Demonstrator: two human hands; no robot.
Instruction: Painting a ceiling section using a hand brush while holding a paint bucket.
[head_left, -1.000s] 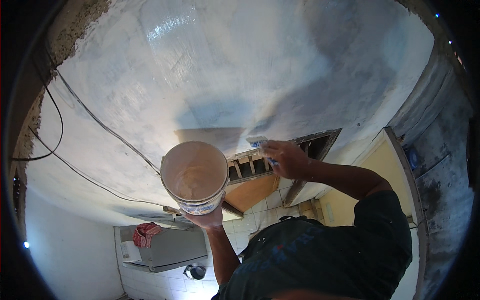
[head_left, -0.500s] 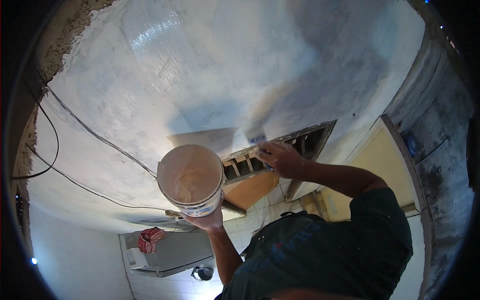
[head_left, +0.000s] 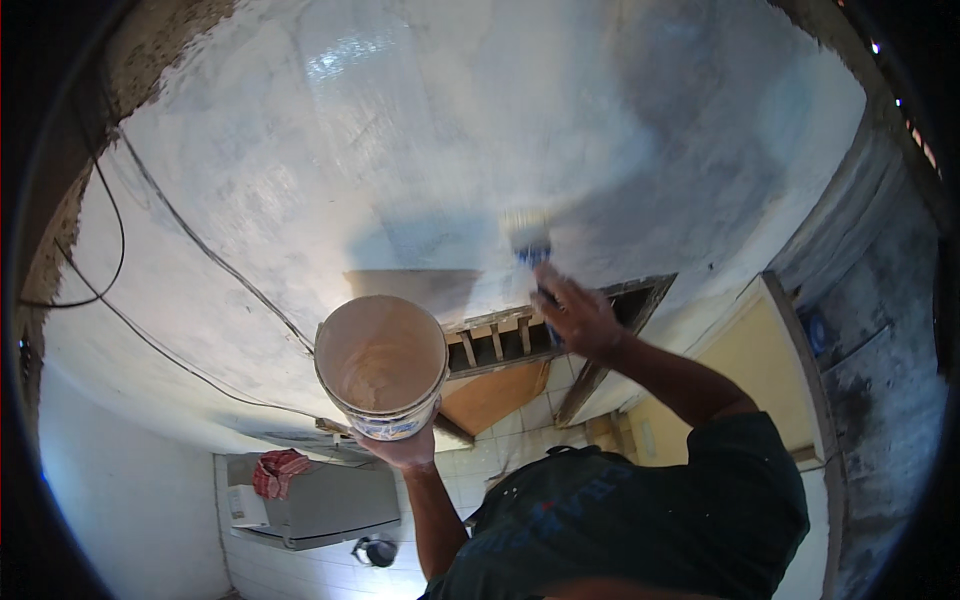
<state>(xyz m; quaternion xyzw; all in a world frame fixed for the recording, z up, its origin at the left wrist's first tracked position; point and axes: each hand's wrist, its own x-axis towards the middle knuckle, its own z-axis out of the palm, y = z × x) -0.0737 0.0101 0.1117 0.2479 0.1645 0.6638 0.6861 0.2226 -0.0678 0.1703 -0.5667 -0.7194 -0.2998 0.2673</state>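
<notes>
Left hand (head_left: 400, 452) clasping blue-labelled plastic bucket (head_left: 380, 330), right hand (head_left: 583, 315) apart, gripping flat paintbrush (head_left: 530, 243) before whitish wall (head_left: 470, 140), lettered dark T-shirt (head_left: 640, 515).

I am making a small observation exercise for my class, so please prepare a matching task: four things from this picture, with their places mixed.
Things:
1. bucket
2. brush
3. cloth
4. cable

Places:
A. on the grey unit
B. in the right hand
C. along the wall, left of the picture's middle
D. on the left hand

Pairs: 1-D, 2-B, 3-A, 4-C
</notes>
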